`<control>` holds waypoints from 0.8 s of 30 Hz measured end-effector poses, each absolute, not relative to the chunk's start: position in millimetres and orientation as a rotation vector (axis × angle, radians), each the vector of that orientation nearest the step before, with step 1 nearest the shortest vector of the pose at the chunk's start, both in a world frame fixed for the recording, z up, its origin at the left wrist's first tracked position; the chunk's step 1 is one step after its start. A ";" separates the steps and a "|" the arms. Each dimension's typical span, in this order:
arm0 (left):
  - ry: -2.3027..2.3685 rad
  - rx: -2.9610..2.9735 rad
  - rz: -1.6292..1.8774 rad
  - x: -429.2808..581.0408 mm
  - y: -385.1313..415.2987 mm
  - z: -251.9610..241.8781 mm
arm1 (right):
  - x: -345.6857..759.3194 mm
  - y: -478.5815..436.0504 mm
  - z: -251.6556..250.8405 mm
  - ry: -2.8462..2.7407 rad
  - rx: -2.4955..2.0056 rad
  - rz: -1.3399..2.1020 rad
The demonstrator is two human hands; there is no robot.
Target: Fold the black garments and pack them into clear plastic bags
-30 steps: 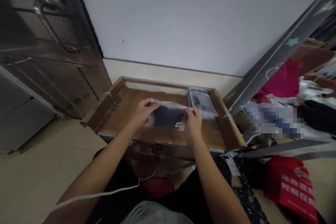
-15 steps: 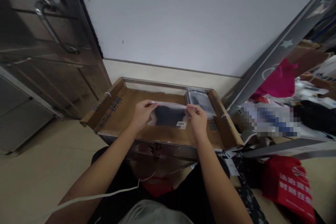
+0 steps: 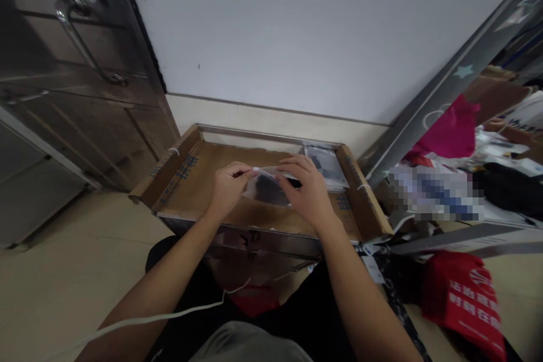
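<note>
A clear bag (image 3: 268,189) with something dark inside is held over the middle of a cardboard-lined tray (image 3: 220,155); whether its lower edge is resting on the cardboard cannot be told. Its ten o'clock corner, beside a small white piece (image 3: 255,169), is pinched between thumb and fingers of the left hand (image 3: 229,185). At the bag's three o'clock end, the right hand (image 3: 309,188) is laid with fingers and thumb spread about the upper edge — whether the film is gripped there or only touched cannot be made out. At the tray's two o'clock, partly covered by the right hand, more clear bags (image 3: 326,163) with dark contents are stacked. Farther out, on a dial centred on the view, a metal door handle (image 3: 82,48) is seen at ten o'clock, a magenta cloth (image 3: 453,133) near three, a red bag (image 3: 462,300) with white lettering at four, and a white cord (image 3: 169,315) at seven.
</note>
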State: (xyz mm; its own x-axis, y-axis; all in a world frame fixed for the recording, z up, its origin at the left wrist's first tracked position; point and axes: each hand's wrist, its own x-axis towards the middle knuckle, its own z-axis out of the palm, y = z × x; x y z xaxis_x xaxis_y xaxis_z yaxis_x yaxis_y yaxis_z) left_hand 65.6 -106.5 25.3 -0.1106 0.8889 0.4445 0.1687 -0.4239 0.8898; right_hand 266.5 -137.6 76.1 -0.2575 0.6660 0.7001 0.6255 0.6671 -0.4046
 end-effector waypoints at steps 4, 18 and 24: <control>1.099 1.612 1.567 71.3 -117.6 32.5 | 252.1 -136.0 82.8 -2.096 -0.950 0.056; 1.045 1.329 1.566 42.9 -107.3 28.4 | 284.7 -121.7 75.7 -2.223 -1.011 -0.004; 1.096 1.470 1.756 12.9 -88.1 19.8 | 322.8 -118.3 61.1 -2.141 -1.103 -0.128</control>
State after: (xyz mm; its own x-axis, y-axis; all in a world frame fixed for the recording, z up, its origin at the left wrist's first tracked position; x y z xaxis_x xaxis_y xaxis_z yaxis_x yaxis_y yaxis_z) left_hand 12.9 -88.1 19.8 -0.2124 0.8480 0.4855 0.0633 -0.4839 0.8728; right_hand 322.8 -118.3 61.1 -0.3799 0.6734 0.6342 0.7442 0.6297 -0.2229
